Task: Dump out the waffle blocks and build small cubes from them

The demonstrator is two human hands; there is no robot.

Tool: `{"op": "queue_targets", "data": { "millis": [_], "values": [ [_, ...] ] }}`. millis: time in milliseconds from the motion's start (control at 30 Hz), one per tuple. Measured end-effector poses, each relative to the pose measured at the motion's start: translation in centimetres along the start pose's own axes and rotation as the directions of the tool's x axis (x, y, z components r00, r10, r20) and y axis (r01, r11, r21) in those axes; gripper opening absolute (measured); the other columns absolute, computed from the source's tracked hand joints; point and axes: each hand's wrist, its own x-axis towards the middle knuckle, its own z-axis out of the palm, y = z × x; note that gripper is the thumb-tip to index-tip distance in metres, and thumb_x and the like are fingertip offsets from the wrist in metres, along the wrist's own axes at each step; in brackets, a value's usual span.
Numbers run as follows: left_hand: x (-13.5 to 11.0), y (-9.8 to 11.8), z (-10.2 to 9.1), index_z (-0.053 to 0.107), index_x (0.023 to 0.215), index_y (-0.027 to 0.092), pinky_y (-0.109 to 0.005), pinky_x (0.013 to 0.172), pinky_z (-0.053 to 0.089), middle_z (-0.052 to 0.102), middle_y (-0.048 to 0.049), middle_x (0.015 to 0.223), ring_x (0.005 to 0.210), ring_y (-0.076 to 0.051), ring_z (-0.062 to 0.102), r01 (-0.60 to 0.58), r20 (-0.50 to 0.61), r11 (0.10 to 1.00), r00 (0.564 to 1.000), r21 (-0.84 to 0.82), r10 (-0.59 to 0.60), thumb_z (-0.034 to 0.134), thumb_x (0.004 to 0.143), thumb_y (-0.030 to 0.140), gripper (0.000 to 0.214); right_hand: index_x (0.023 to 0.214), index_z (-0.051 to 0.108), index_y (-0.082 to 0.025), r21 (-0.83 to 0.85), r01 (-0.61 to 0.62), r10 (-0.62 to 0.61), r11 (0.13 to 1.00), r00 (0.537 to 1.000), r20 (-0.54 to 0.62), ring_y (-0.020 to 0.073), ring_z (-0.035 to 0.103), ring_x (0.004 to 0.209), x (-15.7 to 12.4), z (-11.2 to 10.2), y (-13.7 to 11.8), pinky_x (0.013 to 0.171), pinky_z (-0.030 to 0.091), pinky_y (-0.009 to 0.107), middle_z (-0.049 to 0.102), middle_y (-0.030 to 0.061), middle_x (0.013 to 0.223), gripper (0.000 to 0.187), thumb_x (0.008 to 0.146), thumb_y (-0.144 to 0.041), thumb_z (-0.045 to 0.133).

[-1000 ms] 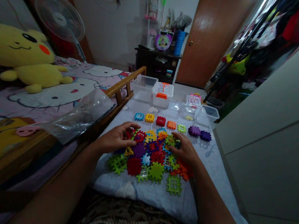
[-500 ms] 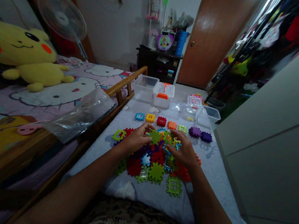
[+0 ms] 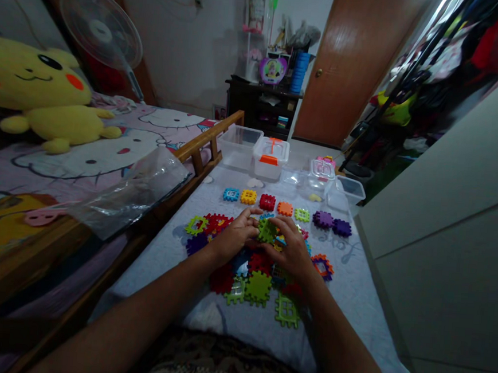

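Nearest, on the pale blue cloth (image 3: 210, 315): one green window-frame piece (image 3: 287, 310), one solid green square (image 3: 258, 288) and a jumble of multicoloured toothed pieces partly hidden beneath the forearms. Above that jumble, one green toothed piece (image 3: 266, 230), gripped between the curled fingers of the left hand (image 3: 237, 234) and those of the right hand (image 3: 290, 244). Beyond, one spaced row running blue block (image 3: 231, 194), yellow block (image 3: 248, 197), red block (image 3: 267, 202), orange block (image 3: 285, 208), lime block (image 3: 302, 215) and two purple blocks (image 3: 323, 219), with clear plastic containers (image 3: 239, 146) behind.
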Motion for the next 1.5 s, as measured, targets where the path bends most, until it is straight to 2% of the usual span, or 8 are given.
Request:
{"op": "queue_targets", "data": {
  "millis": [233, 300, 433, 533, 867, 1100, 1300, 1500],
  "values": [
    [0.1, -0.5, -1.1, 0.043, 0.130, 0.022, -0.034, 0.086, 0.051, 0.062, -0.0062, 0.111, 0.098, -0.019, 0.063, -0.169, 0.165, 0.943, 0.978, 0.288, 0.125, 0.058, 0.072, 0.015, 0.060, 0.129, 0.052, -0.023, -0.012, 0.001, -0.001, 1.000, 1.000, 0.002, 0.0265, 0.060, 0.115, -0.1, 0.1, 0.2, 0.100, 0.050, 0.045, 0.062, 0.0110, 0.123, 0.052, 0.079, -0.019, 0.067],
    [0.2, -0.2, -1.5, 0.047, 0.130, 0.022, -0.041, 0.097, 0.048, 0.060, -0.0097, 0.122, 0.113, -0.024, 0.059, -0.294, 0.211, 0.823, 0.953, 0.487, 0.215, 0.062, 0.074, 0.018, 0.058, 0.131, 0.051, -0.023, -0.018, -0.011, 0.011, 1.000, 1.000, 0.005, 0.0271, 0.060, 0.115, -0.2, 0.2, 0.4, 0.100, 0.050, 0.046, 0.063, 0.0117, 0.124, 0.055, 0.079, -0.019, 0.066],
    [0.3, 0.7, -2.1, 0.052, 0.130, 0.023, -0.051, 0.115, 0.032, 0.052, -0.0116, 0.139, 0.134, -0.030, 0.043, -0.458, 0.320, 0.418, 0.876, 0.785, 0.360, 0.072, 0.071, 0.017, 0.062, 0.141, 0.044, -0.022, -0.032, -0.037, 0.037, 0.999, 0.999, -0.003, 0.0291, 0.059, 0.117, -0.5, 0.3, 0.8, 0.100, 0.050, 0.049, 0.061, 0.0141, 0.128, 0.067, 0.078, -0.023, 0.068],
    [0.5, 0.9, -2.3, 0.055, 0.128, 0.022, -0.051, 0.113, 0.034, 0.056, -0.0117, 0.136, 0.131, -0.030, 0.048, -0.468, 0.380, 0.314, 0.874, 0.826, 0.303, 0.071, 0.074, 0.014, 0.057, 0.143, 0.042, -0.022, -0.027, -0.025, 0.026, 0.999, 0.999, 0.018, 0.0294, 0.059, 0.118, -0.7, 0.3, 0.8, 0.101, 0.050, 0.050, 0.060, 0.0148, 0.130, 0.069, 0.079, -0.022, 0.068],
    [0.9, 0.7, -3.2, 0.054, 0.131, 0.022, -0.046, 0.106, 0.042, 0.060, -0.0105, 0.132, 0.123, -0.027, 0.055, -0.497, 0.406, 0.334, 0.861, 0.801, 0.307, 0.070, 0.076, 0.017, 0.057, 0.144, 0.043, -0.024, 0.001, -0.048, 0.048, 0.999, 0.998, 0.049, 0.0299, 0.060, 0.117, -0.9, -0.2, 0.8, 0.099, 0.050, 0.051, 0.062, 0.0145, 0.129, 0.070, 0.081, -0.028, 0.073],
    [0.7, 1.0, -2.4, 0.055, 0.129, 0.022, -0.046, 0.104, 0.044, 0.061, -0.0099, 0.127, 0.120, -0.027, 0.056, -0.514, 0.425, 0.330, 0.851, 0.791, 0.307, 0.068, 0.074, 0.014, 0.057, 0.145, 0.044, -0.026, 0.008, -0.034, 0.033, 0.999, 0.998, 0.055, 0.0295, 0.060, 0.118, -0.8, -0.1, 0.6, 0.099, 0.050, 0.050, 0.062, 0.0135, 0.130, 0.069, 0.082, -0.028, 0.072],
    [0.6, 0.9, -2.6, 0.057, 0.127, 0.023, -0.047, 0.106, 0.042, 0.061, -0.0089, 0.127, 0.120, -0.027, 0.055, -0.496, 0.373, 0.375, 0.858, 0.783, 0.354, 0.070, 0.073, 0.016, 0.056, 0.143, 0.044, -0.026, 0.006, -0.050, 0.050, 0.999, 0.998, 0.045, 0.0302, 0.057, 0.118, -0.8, -0.3, 0.6, 0.098, 0.049, 0.051, 0.060, 0.0133, 0.130, 0.070, 0.080, -0.029, 0.074],
    [0.4, 0.9, -2.3, 0.053, 0.128, 0.022, -0.044, 0.103, 0.044, 0.059, -0.0093, 0.127, 0.118, -0.027, 0.055, -0.497, 0.402, 0.365, 0.862, 0.787, 0.308, 0.067, 0.074, 0.016, 0.057, 0.129, 0.054, -0.024, -0.052, -0.026, 0.029, 0.998, 0.998, 0.063, 0.0292, 0.057, 0.112, -0.7, -0.4, 0.5, 0.098, 0.048, 0.048, 0.062, 0.0113, 0.120, 0.056, 0.076, -0.025, 0.073]
  ]
}}
